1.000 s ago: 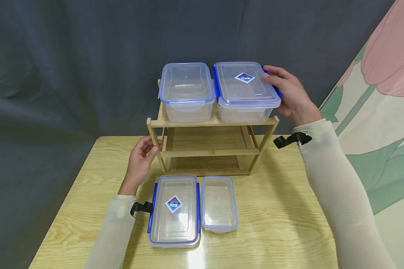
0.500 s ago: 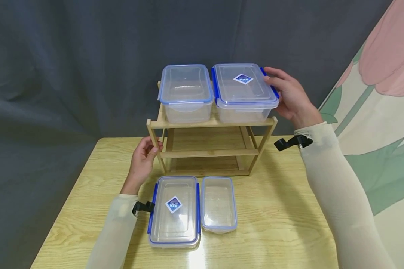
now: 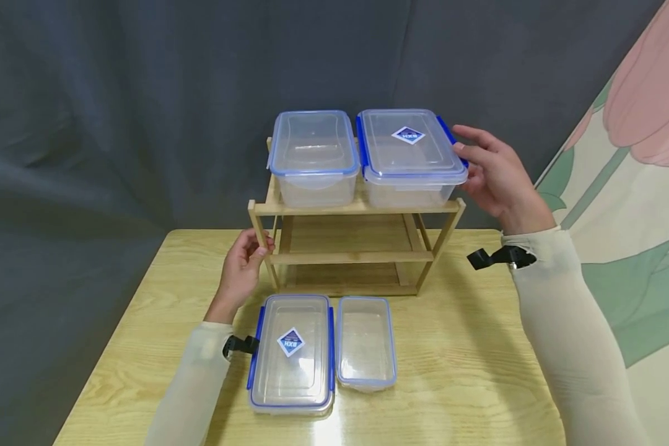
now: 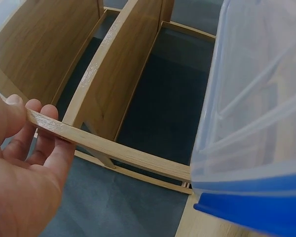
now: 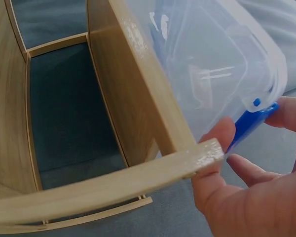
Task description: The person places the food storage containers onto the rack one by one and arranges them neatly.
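A two-tier look of slats marks the bamboo rack, which stands at the back of the table. My left hand holds its front left post between thumb and curled fingers. On the rack's top stand two clear food containers side by side: one with a pale blue rim, and a labelled one with blue side latches. Beside the latter's right latch is my right hand, fingers spread and loosely bent. In the right wrist view its fingertips lie around the blue latch, near the rack's corner.
Two more lidded containers lie on the table before the rack: a large labelled one with blue latches and a narrower one with a pale blue rim. A dark curtain hangs behind.
My right hand has eased slightly rightward from the labelled container's latch, its fingertips no longer over the lid edge. The left hand keeps its hold on the post. The head view has shifted a little.
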### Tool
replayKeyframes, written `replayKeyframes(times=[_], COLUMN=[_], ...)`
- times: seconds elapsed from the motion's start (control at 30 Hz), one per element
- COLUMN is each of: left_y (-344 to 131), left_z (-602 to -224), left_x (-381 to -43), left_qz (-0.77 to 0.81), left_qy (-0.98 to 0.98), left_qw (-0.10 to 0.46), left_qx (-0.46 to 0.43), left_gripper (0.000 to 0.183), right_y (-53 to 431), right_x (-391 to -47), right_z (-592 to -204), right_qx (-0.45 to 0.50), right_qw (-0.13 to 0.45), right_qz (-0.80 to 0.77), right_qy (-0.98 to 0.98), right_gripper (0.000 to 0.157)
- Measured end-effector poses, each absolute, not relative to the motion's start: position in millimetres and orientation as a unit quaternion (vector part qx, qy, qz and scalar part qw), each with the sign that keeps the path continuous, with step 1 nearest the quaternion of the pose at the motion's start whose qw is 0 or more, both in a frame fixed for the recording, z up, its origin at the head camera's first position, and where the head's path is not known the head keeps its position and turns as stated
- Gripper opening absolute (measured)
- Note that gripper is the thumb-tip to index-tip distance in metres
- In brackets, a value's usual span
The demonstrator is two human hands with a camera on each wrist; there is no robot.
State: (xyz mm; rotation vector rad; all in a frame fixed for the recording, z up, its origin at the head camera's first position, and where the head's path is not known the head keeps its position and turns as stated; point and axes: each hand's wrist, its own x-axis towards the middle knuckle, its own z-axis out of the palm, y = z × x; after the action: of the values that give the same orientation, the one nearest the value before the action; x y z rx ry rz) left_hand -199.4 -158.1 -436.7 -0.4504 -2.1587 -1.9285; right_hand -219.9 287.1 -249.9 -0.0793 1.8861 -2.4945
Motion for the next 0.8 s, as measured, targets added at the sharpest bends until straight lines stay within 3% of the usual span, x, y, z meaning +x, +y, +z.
replayKeyframes(times=[0.33,0.8], left_y=[-160,-163], left_z=[-436,-437], left_x=[-196,-197], left_qz=[-0.642,-0.612], left_qy=[-0.739,-0.765], left_qw=[0.122,0.121], left_qx=[-0.162,-0.163], left_gripper=[0.028,0.027], right_y=[287,294], right_x=[-201,-180], right_z=[-262,-279], right_qx=[-0.067,-0.111], right_qw=[-0.029,-0.081], right_qz=[-0.830,-0.859], right_qy=[0.553,0.492], right_gripper=[0.042,0.034])
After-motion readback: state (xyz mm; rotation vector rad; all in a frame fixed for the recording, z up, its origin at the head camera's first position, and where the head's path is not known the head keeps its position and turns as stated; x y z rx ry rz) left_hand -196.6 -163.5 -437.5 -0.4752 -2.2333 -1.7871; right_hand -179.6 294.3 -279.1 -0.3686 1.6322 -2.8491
